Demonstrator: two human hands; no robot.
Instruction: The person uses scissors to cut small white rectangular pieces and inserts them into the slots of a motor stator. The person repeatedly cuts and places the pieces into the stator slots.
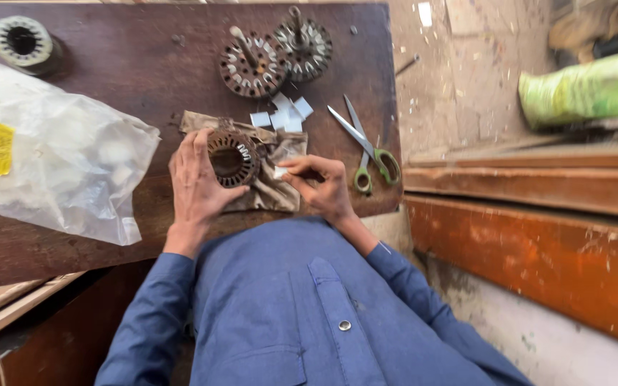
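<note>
Rusty stator (232,157) sits on a cloth (273,187) near me, gripped by my left hand (196,187); just right, my right hand (323,187) pinches a white slip (280,172) beside it.

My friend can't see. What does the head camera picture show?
A person in a blue shirt steadies a rusty slotted motor stator on a cloth with the left hand, while the right hand pinches a small white paper piece. Scissors and two more stators lie nearby.
</note>
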